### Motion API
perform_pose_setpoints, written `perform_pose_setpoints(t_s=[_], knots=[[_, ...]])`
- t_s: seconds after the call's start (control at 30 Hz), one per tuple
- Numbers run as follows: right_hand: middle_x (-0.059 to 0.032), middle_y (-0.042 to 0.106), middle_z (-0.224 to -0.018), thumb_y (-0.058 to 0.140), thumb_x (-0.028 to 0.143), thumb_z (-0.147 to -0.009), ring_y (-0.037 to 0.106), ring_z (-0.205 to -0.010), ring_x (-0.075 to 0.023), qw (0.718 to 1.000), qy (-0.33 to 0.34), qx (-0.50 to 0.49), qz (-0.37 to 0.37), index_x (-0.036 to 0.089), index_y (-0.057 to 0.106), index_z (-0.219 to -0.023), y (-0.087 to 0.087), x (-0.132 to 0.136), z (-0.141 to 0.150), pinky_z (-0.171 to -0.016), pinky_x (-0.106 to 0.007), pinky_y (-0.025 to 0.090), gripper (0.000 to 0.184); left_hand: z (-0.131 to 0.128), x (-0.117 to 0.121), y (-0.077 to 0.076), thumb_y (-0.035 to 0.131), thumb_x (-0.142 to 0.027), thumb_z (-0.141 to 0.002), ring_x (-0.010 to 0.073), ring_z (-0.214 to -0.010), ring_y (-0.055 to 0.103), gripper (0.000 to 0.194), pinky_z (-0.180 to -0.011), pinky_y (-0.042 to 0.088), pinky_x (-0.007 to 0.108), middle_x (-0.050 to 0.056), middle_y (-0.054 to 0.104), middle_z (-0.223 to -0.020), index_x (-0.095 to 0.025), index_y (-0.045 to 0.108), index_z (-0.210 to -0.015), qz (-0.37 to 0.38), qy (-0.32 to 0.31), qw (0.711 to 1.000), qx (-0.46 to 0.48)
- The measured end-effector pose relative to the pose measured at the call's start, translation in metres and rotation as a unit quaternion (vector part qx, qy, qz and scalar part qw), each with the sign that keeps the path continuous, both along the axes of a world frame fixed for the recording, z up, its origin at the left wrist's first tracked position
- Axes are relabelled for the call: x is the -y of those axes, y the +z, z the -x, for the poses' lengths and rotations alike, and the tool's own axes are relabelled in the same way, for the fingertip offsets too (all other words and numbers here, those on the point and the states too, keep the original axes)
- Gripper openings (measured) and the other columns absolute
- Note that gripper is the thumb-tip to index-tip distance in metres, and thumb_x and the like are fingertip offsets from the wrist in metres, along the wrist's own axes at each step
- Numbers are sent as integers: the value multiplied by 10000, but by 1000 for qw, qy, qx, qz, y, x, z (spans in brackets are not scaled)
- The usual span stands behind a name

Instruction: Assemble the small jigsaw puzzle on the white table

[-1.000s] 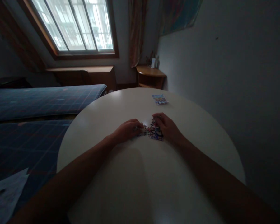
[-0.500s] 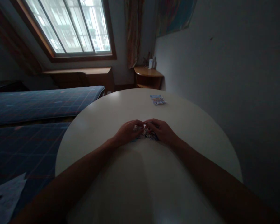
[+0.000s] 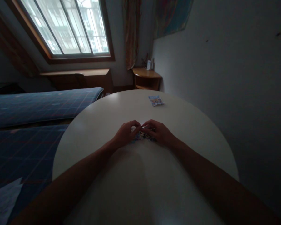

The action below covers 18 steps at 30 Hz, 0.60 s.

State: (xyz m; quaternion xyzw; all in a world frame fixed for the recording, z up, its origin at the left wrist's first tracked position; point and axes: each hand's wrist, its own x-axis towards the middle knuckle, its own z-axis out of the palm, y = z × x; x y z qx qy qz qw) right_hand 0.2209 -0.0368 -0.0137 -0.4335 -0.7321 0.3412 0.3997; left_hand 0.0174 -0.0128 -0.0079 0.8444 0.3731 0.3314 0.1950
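Observation:
A small heap of tiny multicoloured pieces, which look like jigsaw puzzle pieces (image 3: pixel 142 136), lies on the white round table (image 3: pixel 103 115). My left hand (image 3: pixel 126 132) rests at the heap's left side, thumb and forefinger curled together into a pinch. On the other side my right hand (image 3: pixel 158 132) arches over the pieces with its fingers bent inward. The fingertips of both hands meet just above the heap's far edge. Whatever lies between them is too small and dark to make out. Both hands partly cover the heap.
Toward the table's far edge lies a small printed packet (image 3: pixel 155 100). A plaid mattress (image 3: pixel 37 106) stands left of the table, with a paper sheet (image 3: pixel 6 198) at lower left. A wall (image 3: pixel 201 72) runs along the right, and a corner shelf (image 3: pixel 147 73) stands behind.
The view has shifted slightly. My fingertips have changed position a little over the heap, and the left thumb and forefinger now form a clearer loop. The packet stays on the table.

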Motion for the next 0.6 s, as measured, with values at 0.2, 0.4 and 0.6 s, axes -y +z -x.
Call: perform_pose_setpoints(t_s=[0.2,0.4,0.6], knots=[[-54,759,-952,624,370,-899,706,-739,-163,999,-38,8,5,203,645,-1050,1,-3,-4,-684,-280,536,226,9,-9,-4,525,-319,-950,195,-855,633,204,-836,500,346,52,708,-909,-180,660,-886,-15,29,999,-26],[-49,766,-927,583,306,-926,704,-798,-167,996,-68,49,-14,201,671,-1008,3,-7,-16,-742,-286,520,160,28,-14,1,637,-471,-867,295,-1152,559,445,-1019,428,450,116,642,-1221,-183,618,-1206,-17,18,991,-134],[-52,727,-932,620,275,-901,655,-799,-162,988,-87,99,-75,197,728,-958,2,-9,-18,-752,-285,496,145,35,-12,-2,708,-516,-798,301,-1148,557,631,-1006,441,432,115,631,-1232,-186,548,-1311,15,-26,978,-207]])
